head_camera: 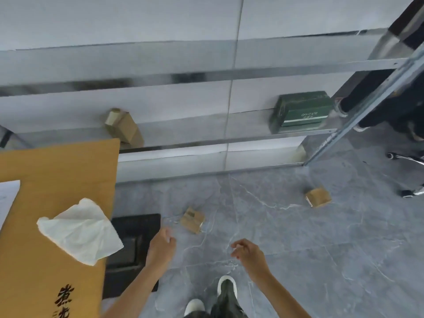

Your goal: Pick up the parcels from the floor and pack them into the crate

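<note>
Reaching down, both hands empty and half-curled: close your left hand [161,245] over the nearest parcel [192,219] just ahead; right hand [249,254] steadies.

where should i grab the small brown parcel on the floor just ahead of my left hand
Take the small brown parcel from above, with the grip across its two longer sides. It lies flat on the grey floor with its top face showing and open floor around it, so fingers can drop down either side. The left hand is nearest and looks empty; the black crate sits just left of it.
</note>
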A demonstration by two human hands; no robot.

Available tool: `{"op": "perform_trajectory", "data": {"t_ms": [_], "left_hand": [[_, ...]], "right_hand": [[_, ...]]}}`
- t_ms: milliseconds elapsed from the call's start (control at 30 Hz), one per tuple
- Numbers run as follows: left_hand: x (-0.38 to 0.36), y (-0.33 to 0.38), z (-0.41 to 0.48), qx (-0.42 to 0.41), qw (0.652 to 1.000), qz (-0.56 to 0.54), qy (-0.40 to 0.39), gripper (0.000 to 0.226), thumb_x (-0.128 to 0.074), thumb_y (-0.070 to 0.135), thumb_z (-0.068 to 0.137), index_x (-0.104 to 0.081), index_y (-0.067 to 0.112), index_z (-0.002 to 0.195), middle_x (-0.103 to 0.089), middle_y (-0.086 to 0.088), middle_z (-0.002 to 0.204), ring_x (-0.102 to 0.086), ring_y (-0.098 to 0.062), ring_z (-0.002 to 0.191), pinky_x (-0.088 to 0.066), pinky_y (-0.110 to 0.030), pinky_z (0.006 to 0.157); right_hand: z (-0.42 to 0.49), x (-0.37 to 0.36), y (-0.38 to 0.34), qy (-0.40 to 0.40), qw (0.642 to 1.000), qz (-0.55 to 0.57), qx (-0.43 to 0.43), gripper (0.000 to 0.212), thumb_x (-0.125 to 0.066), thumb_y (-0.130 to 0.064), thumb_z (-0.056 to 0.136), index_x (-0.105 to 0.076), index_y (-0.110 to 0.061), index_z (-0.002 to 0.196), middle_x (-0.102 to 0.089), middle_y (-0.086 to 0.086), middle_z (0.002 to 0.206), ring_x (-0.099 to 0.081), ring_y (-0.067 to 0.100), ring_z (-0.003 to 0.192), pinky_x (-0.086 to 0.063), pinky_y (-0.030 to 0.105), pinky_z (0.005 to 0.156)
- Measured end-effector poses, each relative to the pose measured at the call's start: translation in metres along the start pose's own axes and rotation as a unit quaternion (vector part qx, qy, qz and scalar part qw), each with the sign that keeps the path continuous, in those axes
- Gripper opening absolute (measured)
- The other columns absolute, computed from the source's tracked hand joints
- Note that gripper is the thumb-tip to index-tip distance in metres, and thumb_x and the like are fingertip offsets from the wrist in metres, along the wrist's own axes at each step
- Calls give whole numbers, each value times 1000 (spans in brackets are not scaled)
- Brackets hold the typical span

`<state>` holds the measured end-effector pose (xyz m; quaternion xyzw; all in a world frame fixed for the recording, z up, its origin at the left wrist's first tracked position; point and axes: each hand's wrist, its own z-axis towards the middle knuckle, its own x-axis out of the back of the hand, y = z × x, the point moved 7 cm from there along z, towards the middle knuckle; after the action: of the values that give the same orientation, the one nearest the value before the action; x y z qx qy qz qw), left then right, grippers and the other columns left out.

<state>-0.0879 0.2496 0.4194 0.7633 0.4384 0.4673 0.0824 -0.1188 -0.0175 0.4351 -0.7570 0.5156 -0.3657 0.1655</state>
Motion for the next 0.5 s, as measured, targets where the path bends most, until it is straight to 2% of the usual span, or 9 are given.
{"op": "perform_trajectory", "data": {"t_ms": [67,167,200,300,367,433,500], "left_hand": [[-44,-24,58,21,1000,-2,-2,25,-47,10,89,-55,11,113,-63,-13,109,-60,-26,88,-47,-33,72],[-119,-71,152,47,999,1,-12,36,-49,8,90,-51,5,126,-57,-17,124,-56,-33,109,-46,-37,89],[-144,-90,184,53,998,3,-17,40,-49,8,90,-49,4,129,-54,-18,128,-54,-34,113,-45,-38,93],[-215,-148,280,51,998,26,-41,52,-51,8,89,-37,3,139,-45,-22,137,-48,-36,121,-41,-44,100],[-254,-182,337,34,997,42,-54,68,-56,9,88,-23,4,146,-32,-22,146,-36,-35,132,-35,-45,106],[-284,-207,389,14,994,84,-69,85,-63,14,85,-8,5,149,-18,-20,152,-23,-34,139,-27,-46,112],[-309,-228,429,16,989,124,-85,98,-70,17,81,0,4,149,-18,-20,152,-20,-34,140,-24,-43,113]], "right_hand": [[67,-27,30,-18,1000,5,-17,23,-42,-5,95,-64,-12,92,-67,3,79,-58,18,72,-43,13,54],[173,-83,87,-56,997,31,-53,15,-49,-6,94,-62,-14,95,-65,6,91,-59,18,82,-49,24,73],[208,-104,108,-72,994,39,-67,14,-51,-8,94,-62,-15,97,-64,6,94,-58,17,82,-48,24,74],[313,-167,160,-114,986,43,-110,23,-45,-10,97,-61,-3,113,-57,9,93,-49,11,69,-38,18,63],[371,-202,184,-134,981,67,-126,31,-45,-8,97,-54,-1,126,-55,7,88,-48,12,70,-36,18,63],[420,-234,201,-163,974,96,-129,41,-46,-7,96,-44,-4,137,-53,8,105,-53,19,93,-41,23,80],[454,-261,214,-189,965,120,-137,51,-47,-9,96,-31,-8,145,-44,13,135,-45,25,123,-36,30,102]]}}
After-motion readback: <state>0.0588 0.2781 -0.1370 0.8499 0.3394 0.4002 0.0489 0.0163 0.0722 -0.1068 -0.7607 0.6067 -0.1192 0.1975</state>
